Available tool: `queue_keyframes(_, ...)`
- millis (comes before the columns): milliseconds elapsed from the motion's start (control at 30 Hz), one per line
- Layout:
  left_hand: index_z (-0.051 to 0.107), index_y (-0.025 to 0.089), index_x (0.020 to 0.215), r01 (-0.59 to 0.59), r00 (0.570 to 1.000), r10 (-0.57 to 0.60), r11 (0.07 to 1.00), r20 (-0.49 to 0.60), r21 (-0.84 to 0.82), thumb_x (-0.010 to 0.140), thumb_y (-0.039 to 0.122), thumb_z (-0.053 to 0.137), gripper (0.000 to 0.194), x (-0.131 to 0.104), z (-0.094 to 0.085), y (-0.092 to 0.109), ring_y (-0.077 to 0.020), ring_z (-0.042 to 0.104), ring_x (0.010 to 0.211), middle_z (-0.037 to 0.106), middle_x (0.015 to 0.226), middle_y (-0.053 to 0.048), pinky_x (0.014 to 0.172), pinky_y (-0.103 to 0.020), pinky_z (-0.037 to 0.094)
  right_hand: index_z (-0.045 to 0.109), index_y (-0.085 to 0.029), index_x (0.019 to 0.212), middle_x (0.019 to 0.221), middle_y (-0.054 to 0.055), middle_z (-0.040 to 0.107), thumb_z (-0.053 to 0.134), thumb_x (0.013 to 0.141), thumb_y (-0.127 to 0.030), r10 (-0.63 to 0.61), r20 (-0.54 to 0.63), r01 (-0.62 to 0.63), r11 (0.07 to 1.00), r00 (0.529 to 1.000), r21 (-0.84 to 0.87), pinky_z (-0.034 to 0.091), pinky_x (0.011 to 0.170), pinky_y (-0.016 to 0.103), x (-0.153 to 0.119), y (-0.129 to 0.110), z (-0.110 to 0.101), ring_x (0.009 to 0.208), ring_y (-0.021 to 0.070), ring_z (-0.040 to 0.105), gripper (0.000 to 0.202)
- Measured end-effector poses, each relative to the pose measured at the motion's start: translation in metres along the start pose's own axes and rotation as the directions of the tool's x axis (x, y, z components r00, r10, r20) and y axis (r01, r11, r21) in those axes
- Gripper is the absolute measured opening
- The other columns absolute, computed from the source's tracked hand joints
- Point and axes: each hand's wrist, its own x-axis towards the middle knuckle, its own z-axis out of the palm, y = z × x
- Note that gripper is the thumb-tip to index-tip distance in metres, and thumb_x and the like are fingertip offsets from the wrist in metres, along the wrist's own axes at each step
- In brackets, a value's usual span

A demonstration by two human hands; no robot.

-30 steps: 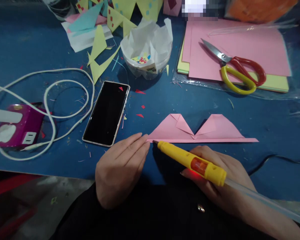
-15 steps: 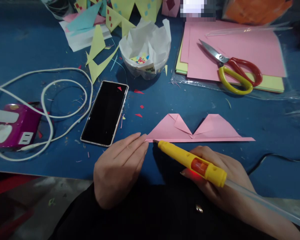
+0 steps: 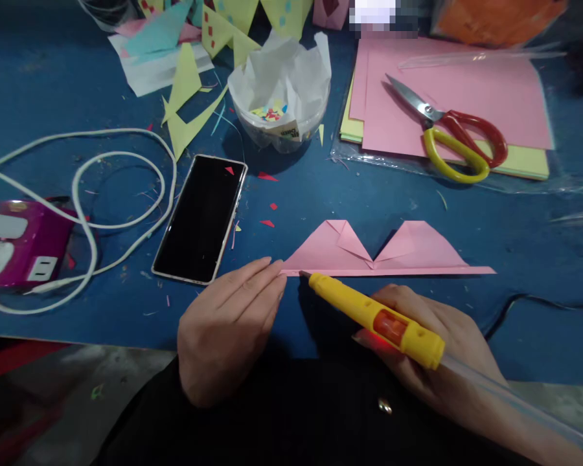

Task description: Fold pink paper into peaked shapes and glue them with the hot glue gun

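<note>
A folded pink paper [image 3: 408, 249] with two peaks and a narrow strip along its lower edge lies on the blue table. My left hand [image 3: 230, 327] rests at its left end, fingers stretched out and side by side, the fingertips on the strip. In my right hand [image 3: 418, 330] is a yellow glue gun [image 3: 354, 304] with a lit red window and a clear glue stick at its back. Its dark nozzle touches or hovers just over the strip, a little right of my left fingertips.
A black phone [image 3: 201, 217] and a purple device [image 3: 34, 239] with a white cable lie left. Behind are a paper-lined bowl [image 3: 282, 97], yellow paper pieces [image 3: 184, 90], and scissors [image 3: 447, 129] on pink sheets [image 3: 471, 84].
The glue gun's nozzle has shifted very slightly right along the strip. The view has moved a little, and both hands keep nearly the same pose.
</note>
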Motion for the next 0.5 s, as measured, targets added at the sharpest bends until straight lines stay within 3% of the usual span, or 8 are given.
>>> queue_keyframes(167, 0.074, 0.010, 0.104, 0.034, 0.999, -0.034, 0.999, -0.024, -0.019, 0.092, 0.009, 0.059, 0.020, -0.001, 0.001, 0.001, -0.0244, 0.073, 0.105, 0.077, 0.112, -0.007, 0.090, -0.036, 0.058, 0.048, -0.025, 0.089, 0.061, -0.005, 0.058, 0.047, 0.099, -0.046, 0.027, 0.038, -0.028, 0.999, 0.999, 0.032, 0.041, 0.042, 0.024, -0.005, 0.004, -0.007, 0.045, 0.0118, 0.056, 0.023)
queue_keyframes(333, 0.074, 0.011, 0.105, 0.065, 0.997, -0.067, 0.997, -0.042, -0.043, 0.090, 0.008, 0.062, 0.019, 0.000, 0.002, 0.002, -0.0236, 0.072, 0.106, 0.077, 0.112, -0.006, 0.092, -0.036, 0.057, 0.055, -0.026, 0.092, 0.075, -0.002, 0.064, 0.048, 0.099, -0.040, 0.066, -0.037, -0.060, 0.987, 0.997, 0.148, 0.048, 0.053, 0.022, -0.016, 0.011, -0.021, 0.060, 0.0117, 0.063, 0.017)
queue_keyframes(500, 0.072, 0.013, 0.110, -0.051, 0.998, 0.050, 0.997, -0.028, -0.061, 0.091, 0.009, 0.058, 0.023, -0.012, 0.006, -0.010, -0.0266, 0.071, 0.110, 0.076, 0.116, -0.007, 0.096, -0.039, 0.056, 0.067, -0.029, 0.101, 0.086, 0.000, 0.066, 0.052, 0.097, -0.036, 0.203, -0.138, -0.153, 0.940, 0.969, 0.306, 0.048, 0.052, 0.020, -0.025, 0.015, -0.027, 0.066, 0.0115, 0.061, 0.017)
